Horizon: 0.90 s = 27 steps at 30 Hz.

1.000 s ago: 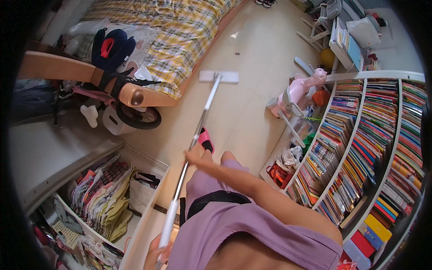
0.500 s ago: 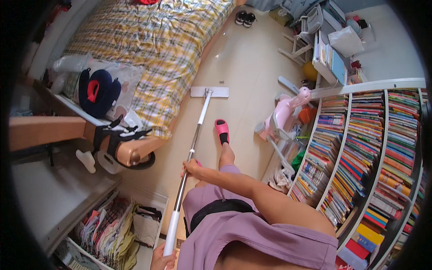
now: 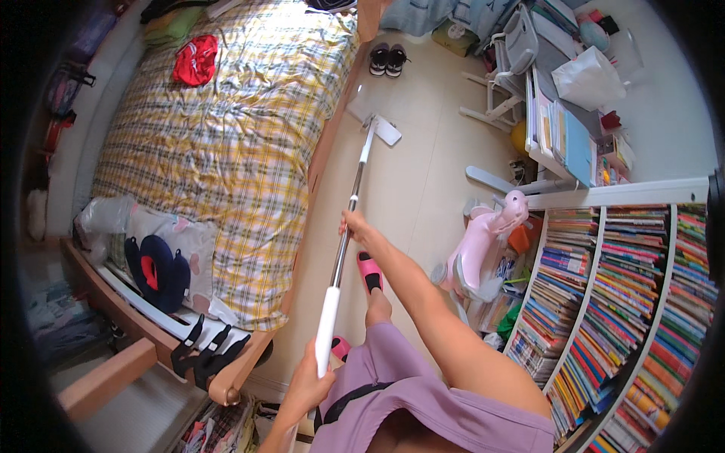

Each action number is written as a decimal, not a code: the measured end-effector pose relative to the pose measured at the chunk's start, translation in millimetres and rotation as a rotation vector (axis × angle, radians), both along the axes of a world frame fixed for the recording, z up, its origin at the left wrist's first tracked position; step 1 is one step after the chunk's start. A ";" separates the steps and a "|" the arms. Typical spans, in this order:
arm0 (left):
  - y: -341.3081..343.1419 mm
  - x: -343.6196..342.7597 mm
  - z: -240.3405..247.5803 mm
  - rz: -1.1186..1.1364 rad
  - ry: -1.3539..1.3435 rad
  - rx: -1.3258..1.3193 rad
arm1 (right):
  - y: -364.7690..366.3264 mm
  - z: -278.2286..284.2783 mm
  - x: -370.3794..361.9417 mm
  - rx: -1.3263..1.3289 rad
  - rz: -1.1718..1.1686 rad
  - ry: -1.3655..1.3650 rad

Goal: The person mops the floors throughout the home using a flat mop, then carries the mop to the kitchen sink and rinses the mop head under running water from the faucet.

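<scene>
My left hand [image 3: 311,380] is wrapped around the white grip at the near end of a flat mop [image 3: 328,325]. Farther up, my right hand [image 3: 353,225] grips the silver part of the pole, its arm stretched forward. The flat white mop head [image 3: 387,131] lies slanted on the floor beside the bed, some way short of a pair of dark shoes [image 3: 387,60]. Below my hands, pink slippers [image 3: 368,266] are on my feet.
The bed [image 3: 249,166] with a plaid sheet runs along the left, with a wooden post [image 3: 226,391] at its near corner. To the right are a pink ride-on toy [image 3: 472,253], a white chair [image 3: 513,60] and a full bookshelf [image 3: 596,302]. Pale tiled floor lies between them.
The mop head has gone farther away along the bed and turned from crosswise to slanted. Both hands have moved forward with the pole, and more of the bed's far part shows.
</scene>
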State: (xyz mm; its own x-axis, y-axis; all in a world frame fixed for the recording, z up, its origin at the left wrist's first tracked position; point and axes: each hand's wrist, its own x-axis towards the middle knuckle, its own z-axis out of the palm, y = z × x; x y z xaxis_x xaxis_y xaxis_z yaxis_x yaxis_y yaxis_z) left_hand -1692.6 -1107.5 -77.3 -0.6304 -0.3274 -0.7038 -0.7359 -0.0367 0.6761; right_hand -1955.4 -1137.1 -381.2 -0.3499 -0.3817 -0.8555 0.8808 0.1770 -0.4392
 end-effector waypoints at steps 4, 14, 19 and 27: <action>-24.7 -111.1 12.7 -0.405 -0.050 -0.373 | -8.4 -4.7 -101.6 -0.149 -0.059 -0.066; -11.3 -78.2 22.6 -0.691 -0.179 -0.571 | 37.4 -2.3 -52.5 -0.043 -0.358 0.195; 16.1 43.8 57.1 0.044 -0.223 0.259 | 76.5 1.2 89.2 0.295 0.067 0.417; -17.8 116.5 95.8 0.240 -0.444 0.706 | 77.0 76.2 133.2 0.117 0.110 -0.137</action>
State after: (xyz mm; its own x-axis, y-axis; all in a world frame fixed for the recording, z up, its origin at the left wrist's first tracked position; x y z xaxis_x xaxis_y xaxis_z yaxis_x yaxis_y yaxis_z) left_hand -1576.0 -1125.2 18.5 -0.2189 0.1896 -0.9571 -0.8449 -0.5275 0.0888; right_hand -1822.2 -1060.2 -305.0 -0.1893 -0.3066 -0.9328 0.9034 0.3178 -0.2878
